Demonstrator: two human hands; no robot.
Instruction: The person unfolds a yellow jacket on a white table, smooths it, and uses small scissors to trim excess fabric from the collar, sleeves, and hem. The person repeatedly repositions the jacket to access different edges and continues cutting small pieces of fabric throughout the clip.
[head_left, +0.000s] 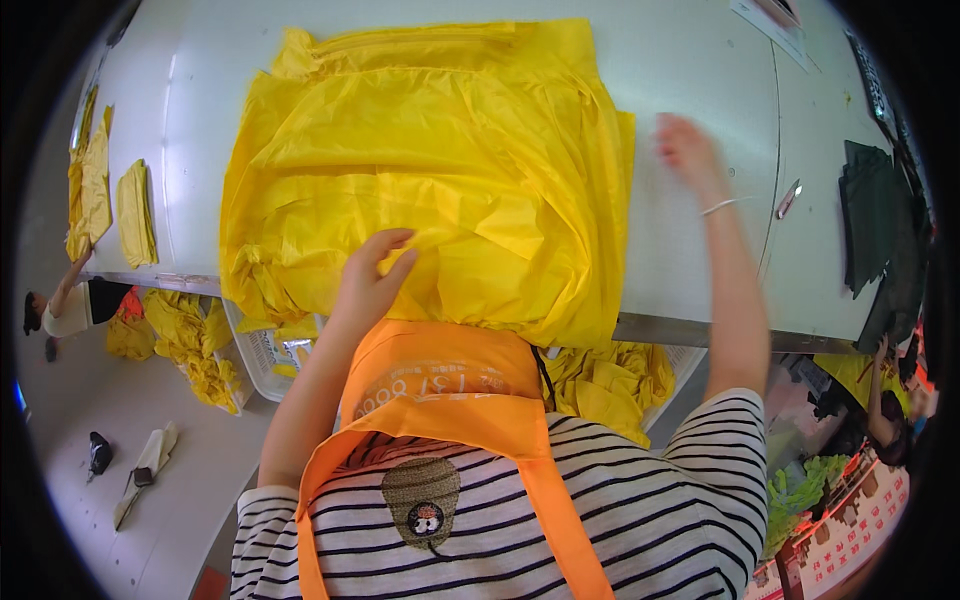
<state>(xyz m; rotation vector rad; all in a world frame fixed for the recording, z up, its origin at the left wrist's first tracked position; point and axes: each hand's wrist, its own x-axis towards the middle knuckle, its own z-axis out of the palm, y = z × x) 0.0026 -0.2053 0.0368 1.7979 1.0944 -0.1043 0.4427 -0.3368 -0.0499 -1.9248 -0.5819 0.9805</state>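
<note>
A wide, layered pile of thin yellow fabric (420, 165) lies on the pale table (750, 270) before me, its lower part hanging over the front edge against my orange apron. My left hand (379, 274) rests at the lower middle of the pile, thumb and fingers apart; whether it pinches the cloth cannot be made out. Right of the pile, my right hand (686, 150) is over bare tabletop, blurred, with its fingers partly curled; nothing shows in it. Farther right lies a small thread snipper or knife (788, 199).
Folded yellow pieces (136, 214) lie on the table at left, near a person (71, 311). Dark green fabric (864, 217) is at right, where another person (885, 412) stands. Bins with yellow fabric (611, 379) stand below the table edge.
</note>
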